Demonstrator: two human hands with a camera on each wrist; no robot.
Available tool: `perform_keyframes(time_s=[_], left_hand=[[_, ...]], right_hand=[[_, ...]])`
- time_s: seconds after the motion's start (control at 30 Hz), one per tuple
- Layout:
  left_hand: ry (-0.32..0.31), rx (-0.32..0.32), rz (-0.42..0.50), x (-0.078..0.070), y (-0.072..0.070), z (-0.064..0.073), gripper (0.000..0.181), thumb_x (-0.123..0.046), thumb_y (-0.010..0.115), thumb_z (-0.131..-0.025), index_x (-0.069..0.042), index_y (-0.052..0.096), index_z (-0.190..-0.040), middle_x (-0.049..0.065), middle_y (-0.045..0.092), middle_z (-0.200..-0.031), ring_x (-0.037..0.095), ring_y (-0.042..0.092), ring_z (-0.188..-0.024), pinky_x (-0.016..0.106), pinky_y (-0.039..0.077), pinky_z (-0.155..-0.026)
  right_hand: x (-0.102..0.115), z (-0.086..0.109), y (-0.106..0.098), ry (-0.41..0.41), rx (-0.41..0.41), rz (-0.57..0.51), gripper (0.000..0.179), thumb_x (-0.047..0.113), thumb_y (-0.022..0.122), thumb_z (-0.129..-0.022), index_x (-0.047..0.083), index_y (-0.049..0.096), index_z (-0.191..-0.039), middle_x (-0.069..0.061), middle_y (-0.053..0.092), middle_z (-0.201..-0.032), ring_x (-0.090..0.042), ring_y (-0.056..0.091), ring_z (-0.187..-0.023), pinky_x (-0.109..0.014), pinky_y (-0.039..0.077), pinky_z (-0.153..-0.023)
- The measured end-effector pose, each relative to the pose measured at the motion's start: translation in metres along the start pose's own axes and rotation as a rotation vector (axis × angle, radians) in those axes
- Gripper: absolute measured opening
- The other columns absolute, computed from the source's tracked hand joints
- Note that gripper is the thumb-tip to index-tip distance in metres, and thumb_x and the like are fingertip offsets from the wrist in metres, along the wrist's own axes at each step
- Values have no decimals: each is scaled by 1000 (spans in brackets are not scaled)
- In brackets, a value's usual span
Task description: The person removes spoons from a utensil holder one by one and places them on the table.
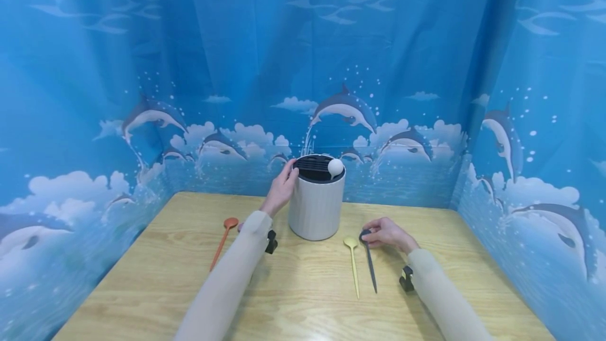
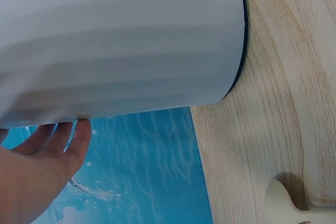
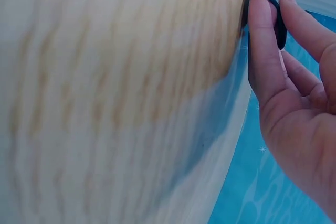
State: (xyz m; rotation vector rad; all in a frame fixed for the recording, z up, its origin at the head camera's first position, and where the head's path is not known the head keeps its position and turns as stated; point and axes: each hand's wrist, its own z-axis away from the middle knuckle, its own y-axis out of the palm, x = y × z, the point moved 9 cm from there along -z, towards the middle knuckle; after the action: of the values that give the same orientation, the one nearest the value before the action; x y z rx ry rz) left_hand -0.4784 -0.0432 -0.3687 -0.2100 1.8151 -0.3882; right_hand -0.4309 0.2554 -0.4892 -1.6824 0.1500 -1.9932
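Observation:
A pale ribbed container (image 1: 315, 209) with a dark slotted top stands upright on the table. The white round head of a spoon (image 1: 335, 167) sticks out of its right opening. My left hand (image 1: 281, 187) rests against the container's upper left side, its fingertips (image 2: 81, 129) touching the ribbed wall in the left wrist view. To the right, my right hand (image 1: 387, 233) pinches the round head of a dark spoon (image 1: 371, 264) between thumb and fingers; the handle points toward me. Just left of it lies a yellow spoon (image 1: 353, 267), head away from me.
An orange spoon (image 1: 224, 243) lies on the left of the wooden table (image 1: 156, 278). Beside my left sleeve shows a bit of something purple (image 1: 240, 227), mostly hidden. A blue dolphin-print curtain (image 1: 303, 67) surrounds the table's back and sides.

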Motion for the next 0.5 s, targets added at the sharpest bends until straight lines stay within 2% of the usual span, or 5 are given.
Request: perform_keyframes(time_s=[0.27,0.5], left_hand=[[3,2,-1,-1,0,0,58,-54,28,-104,-31,22,-157,0,26,-162,29,27,-148,58,29,-116],[1,1,7,-1,0,0,57,-54,28,-104,-30,22,-156,0,26,-163,29,27,-148,59,29,-116]], right_hand=[[0,4,1,4,11,49,47,5,71,-87,-15,54,-126,-13,66,-89,-13,66,-68,-32,61,-68],[-1,8,-2,45,-12,121,44,10,74,-85,-9,59,-123,-10,67,-87,-15,64,-68,-33,61,-63]])
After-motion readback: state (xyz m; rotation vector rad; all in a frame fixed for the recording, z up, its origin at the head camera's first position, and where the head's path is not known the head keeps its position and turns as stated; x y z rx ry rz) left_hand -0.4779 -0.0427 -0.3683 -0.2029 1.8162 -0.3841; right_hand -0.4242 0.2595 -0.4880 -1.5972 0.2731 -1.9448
